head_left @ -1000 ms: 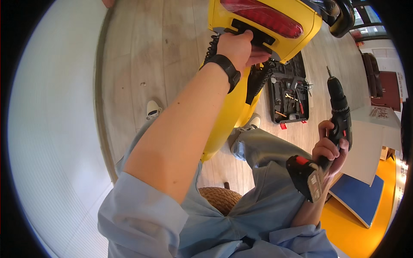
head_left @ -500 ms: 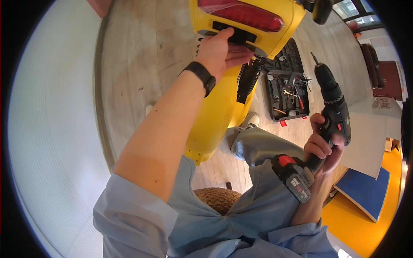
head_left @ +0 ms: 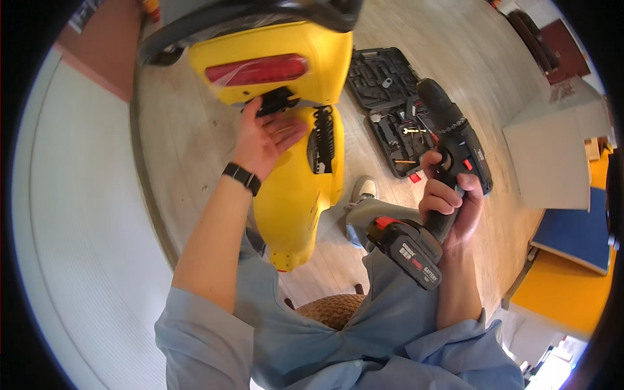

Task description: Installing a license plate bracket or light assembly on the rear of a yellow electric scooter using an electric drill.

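Note:
My left hand (head_left: 268, 138) is under the red-lensed end of a yellow plastic machine body (head_left: 286, 208). Its thumb and fingers are around a small black plastic piece (head_left: 276, 102), which sits tilted against the yellow panel below the red lens (head_left: 257, 70). I cannot see how the piece is fastened. On the right, my right hand (head_left: 453, 201) grips a black cordless drill (head_left: 448, 123) by its handle. The drill points up and away, with its battery (head_left: 409, 260) toward my lap. Beside my left hand, a black coil spring (head_left: 323, 136) shows in a slot of the yellow body.
An open black tool case (head_left: 390, 156) with several hand tools lies on the wooden floor beyond the drill. A curved black bar (head_left: 240, 16) tops the machine. At right stand a white panel (head_left: 552, 153) and a yellow table (head_left: 559, 292) with a blue board (head_left: 572, 231).
The view has shifted, so the machine appears further left. The black piece, flat against the panel before, now looks tilted in my left hand. The drill is still in my right hand.

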Motion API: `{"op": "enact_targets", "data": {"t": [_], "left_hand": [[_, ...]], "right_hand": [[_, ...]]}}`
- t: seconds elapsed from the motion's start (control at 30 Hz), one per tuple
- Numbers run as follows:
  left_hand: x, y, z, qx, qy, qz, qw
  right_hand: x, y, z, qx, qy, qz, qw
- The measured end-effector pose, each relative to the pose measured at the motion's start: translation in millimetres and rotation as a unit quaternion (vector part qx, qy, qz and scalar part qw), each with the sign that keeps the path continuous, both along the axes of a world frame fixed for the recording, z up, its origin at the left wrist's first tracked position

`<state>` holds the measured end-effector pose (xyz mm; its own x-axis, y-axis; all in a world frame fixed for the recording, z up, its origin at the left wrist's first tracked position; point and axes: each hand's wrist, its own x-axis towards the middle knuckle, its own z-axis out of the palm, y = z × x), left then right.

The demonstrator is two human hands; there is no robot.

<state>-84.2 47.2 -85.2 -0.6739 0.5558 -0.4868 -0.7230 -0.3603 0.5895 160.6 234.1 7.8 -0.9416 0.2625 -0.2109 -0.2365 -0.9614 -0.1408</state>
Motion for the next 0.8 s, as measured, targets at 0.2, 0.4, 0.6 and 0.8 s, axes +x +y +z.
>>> {"op": "enact_targets", "data": {"t": [0.2, 0.4, 0.6, 0.8], "left_hand": [[34, 1, 0, 0.021, -0.055, 0.008, 0.998], [132, 40, 7, -0.188, 0.188, -0.293, 0.918], [214, 127, -144, -0.302, 0.174, -0.398, 0.849], [195, 200, -340, -0.572, 0.257, -0.098, 0.773]], "right_hand": [[24, 26, -4, -0.102, 0.030, -0.046, 0.993], [57, 62, -6, -0.134, 0.061, -0.130, 0.981], [91, 90, -21, -0.132, 0.041, -0.237, 0.962], [102, 102, -23, -0.198, -0.156, -0.259, 0.932]]}}
